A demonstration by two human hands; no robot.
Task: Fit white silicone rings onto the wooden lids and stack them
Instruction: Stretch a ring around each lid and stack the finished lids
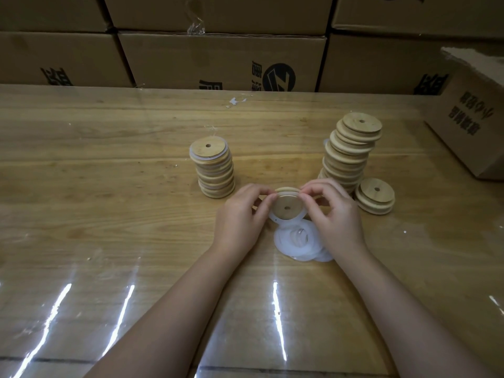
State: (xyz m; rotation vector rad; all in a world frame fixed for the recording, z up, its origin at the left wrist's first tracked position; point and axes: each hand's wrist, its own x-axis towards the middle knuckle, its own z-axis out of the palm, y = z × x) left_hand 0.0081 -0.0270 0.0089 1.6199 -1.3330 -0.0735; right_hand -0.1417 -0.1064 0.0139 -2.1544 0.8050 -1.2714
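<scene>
Between my two hands is a round wooden lid with a small centre hole, tilted towards me. My left hand pinches its left edge and my right hand pinches its right edge. A white silicone ring hangs around the lid's lower edge. Just below lies a loose pile of white rings on the table. To the left stands a stack of lids with white rings. To the right leans a taller stack of bare lids, with a short stack of two lids beside it.
The wooden table is covered with glossy clear film. Cardboard boxes line the far edge like a wall. Another cardboard box sits on the table at the far right, close to the tall stack.
</scene>
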